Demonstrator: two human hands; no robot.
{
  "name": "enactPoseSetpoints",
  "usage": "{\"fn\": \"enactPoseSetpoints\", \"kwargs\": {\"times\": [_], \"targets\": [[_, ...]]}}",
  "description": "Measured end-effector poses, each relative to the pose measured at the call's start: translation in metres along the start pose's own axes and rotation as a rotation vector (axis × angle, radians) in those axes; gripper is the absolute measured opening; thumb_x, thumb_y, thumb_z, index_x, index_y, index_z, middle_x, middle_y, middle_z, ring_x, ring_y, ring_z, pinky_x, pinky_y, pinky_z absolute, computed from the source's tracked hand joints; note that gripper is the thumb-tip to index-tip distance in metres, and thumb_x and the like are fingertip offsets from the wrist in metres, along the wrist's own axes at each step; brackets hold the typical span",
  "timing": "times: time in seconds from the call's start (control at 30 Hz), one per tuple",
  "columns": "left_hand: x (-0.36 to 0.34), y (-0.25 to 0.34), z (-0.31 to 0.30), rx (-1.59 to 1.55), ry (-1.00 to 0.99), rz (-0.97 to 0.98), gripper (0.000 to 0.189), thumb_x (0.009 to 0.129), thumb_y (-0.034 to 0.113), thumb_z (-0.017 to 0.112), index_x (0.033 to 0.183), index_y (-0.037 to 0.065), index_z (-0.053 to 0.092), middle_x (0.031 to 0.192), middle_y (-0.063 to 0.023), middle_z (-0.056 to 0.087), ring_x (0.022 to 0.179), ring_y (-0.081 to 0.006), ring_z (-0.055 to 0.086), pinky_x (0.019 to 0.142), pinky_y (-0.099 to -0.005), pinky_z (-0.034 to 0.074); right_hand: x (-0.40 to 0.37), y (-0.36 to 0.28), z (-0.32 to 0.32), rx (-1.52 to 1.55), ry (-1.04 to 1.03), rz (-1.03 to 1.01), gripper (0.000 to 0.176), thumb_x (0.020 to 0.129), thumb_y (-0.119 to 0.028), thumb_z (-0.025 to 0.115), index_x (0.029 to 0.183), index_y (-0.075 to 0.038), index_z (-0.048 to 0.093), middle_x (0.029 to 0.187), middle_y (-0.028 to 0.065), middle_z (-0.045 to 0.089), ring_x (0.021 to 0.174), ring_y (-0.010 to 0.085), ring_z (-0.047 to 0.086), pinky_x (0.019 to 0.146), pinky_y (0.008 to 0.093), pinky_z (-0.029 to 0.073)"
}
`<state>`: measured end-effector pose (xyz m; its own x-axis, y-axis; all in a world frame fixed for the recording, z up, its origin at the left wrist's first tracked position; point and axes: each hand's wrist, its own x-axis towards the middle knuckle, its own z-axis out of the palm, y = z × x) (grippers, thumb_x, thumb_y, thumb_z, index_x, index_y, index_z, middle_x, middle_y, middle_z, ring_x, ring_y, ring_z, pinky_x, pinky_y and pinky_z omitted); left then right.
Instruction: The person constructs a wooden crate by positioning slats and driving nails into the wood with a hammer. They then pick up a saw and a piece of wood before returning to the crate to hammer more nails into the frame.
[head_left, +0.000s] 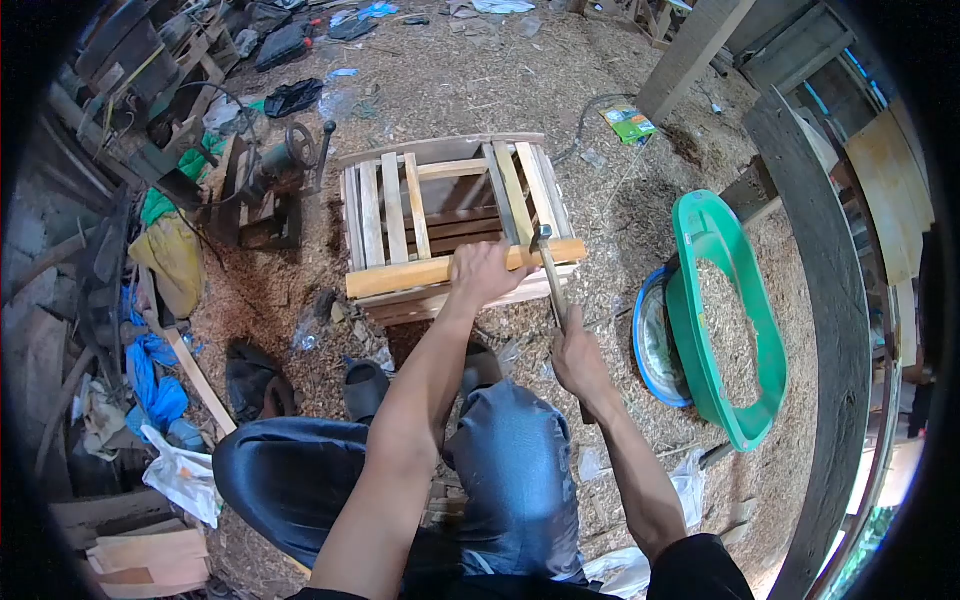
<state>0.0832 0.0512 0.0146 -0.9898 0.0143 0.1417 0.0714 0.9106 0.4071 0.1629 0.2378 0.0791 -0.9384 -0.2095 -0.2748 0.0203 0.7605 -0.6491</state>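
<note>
A slatted wooden crate (455,170) stands on the ground in front of my knees, with an opening at the middle of its top. Along its near edge lies a thick yellowish wooden strip (400,277). My left hand (480,272) is closed over the middle of this strip, its thumb side stretched toward the right end; a nail, if any, is too small to make out. In my right hand (583,362) is a hammer (557,290), gripped by its wooden handle. The hammer's metal head overlaps the strip, just right of my left hand.
A green plastic tub (695,330) full of wood shavings stands at the right, beside a blue-rimmed basin (655,345). On the left are a machine with a handwheel (300,145), a yellow sack (168,265) and blue plastic (155,385). Shavings cover the ground.
</note>
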Motion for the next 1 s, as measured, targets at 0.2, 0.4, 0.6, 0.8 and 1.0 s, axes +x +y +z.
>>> {"fn": "enactPoseSetpoints", "kwargs": {"times": [0.2, 0.4, 0.6, 0.8, 1.0], "targets": [[0.004, -0.003, -0.003, -0.001, -0.051, -0.002, 0.066, 0.074, 0.067, 0.061, 0.093, 0.004, 0.068, 0.072, -0.0181, 0.067, 0.068, -0.0329, 0.067, 0.065, -0.0439, 0.052, -0.001, 0.0, 0.003, -0.029, 0.023, 0.003, 0.019, 0.092, -0.009, 0.043, 0.106, -0.001, 0.035, 0.074, 0.0411, 0.055, 0.075, 0.0584, 0.054, 0.067, 0.0631, 0.041], [0.002, 0.0, -0.005, -0.026, -0.133, -0.038, 0.066, 0.075, 0.067, 0.059, 0.103, 0.008, 0.068, 0.079, -0.0213, 0.067, 0.076, -0.0359, 0.066, 0.071, -0.0457, 0.05, -0.004, 0.0, 0.005, -0.014, 0.032, 0.0, 0.02, 0.092, -0.01, 0.042, 0.108, -0.001, 0.035, 0.075, 0.0407, 0.055, 0.075, 0.0581, 0.054, 0.067, 0.0628, 0.042], [0.0, -0.003, -0.001, -0.024, -0.068, -0.028, 0.067, 0.074, 0.068, 0.06, 0.106, 0.009, 0.067, 0.08, -0.0213, 0.067, 0.077, -0.0356, 0.066, 0.073, -0.0451, 0.05, -0.003, 0.011, 0.008, 0.018, 0.03, -0.024, 0.023, 0.092, -0.013, 0.044, 0.111, -0.002, 0.036, 0.081, 0.039, 0.057, 0.08, 0.057, 0.055, 0.066, 0.0615, 0.042], [0.003, -0.006, 0.004, -0.033, 0.039, 0.045, 0.065, 0.072, 0.069, 0.062, 0.096, 0.009, 0.07, 0.071, -0.0177, 0.067, 0.064, -0.0326, 0.067, 0.06, -0.0431, 0.053, 0.01, 0.01, -0.012, 0.306, -0.055, 0.246, 0.03, 0.095, -0.024, 0.049, 0.113, -0.001, 0.045, 0.087, 0.0293, 0.063, 0.082, 0.0443, 0.063, 0.072, 0.0481, 0.048], [0.004, -0.003, 0.002, -0.021, 0.021, 0.043, 0.062, 0.072, 0.065, 0.063, 0.093, 0.007, 0.069, 0.068, -0.018, 0.067, 0.062, -0.0327, 0.067, 0.059, -0.0438, 0.053, 0.02, 0.003, -0.013, -0.062, 0.053, 0.021, 0.034, 0.098, -0.027, 0.045, 0.117, 0.0, 0.046, 0.088, 0.0357, 0.06, 0.09, 0.05, 0.059, 0.077, 0.0554, 0.046]]}}
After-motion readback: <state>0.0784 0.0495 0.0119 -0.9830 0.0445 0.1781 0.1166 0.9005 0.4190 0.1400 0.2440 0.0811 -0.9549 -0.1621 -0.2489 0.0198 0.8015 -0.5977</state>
